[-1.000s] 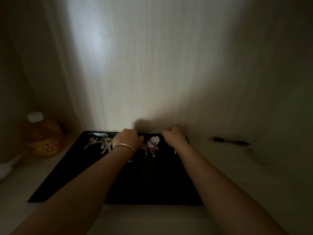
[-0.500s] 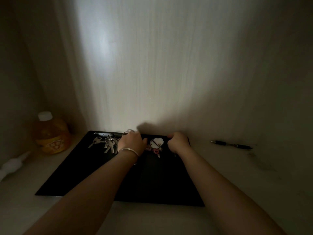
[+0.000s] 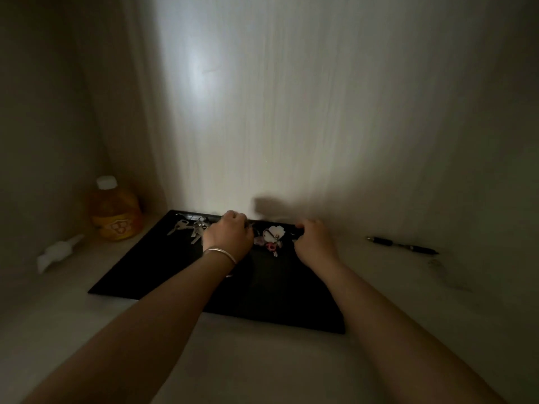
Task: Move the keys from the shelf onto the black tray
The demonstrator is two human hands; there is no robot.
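dim shelf: tray (image 3: 163, 275), keys (image 3: 191, 227) at its far-left corner; both hands (image 3: 229, 236) (image 3: 313, 242) curled at far edge, contents unclear. bottle (image 3: 115, 212) label unreadable.

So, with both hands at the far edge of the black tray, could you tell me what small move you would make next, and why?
Probably release and draw both hands back. The left hand and right hand rest curled on the black tray, and the silver keys and the white flower keychain already lie on it. Whether either hand grips anything is hidden.
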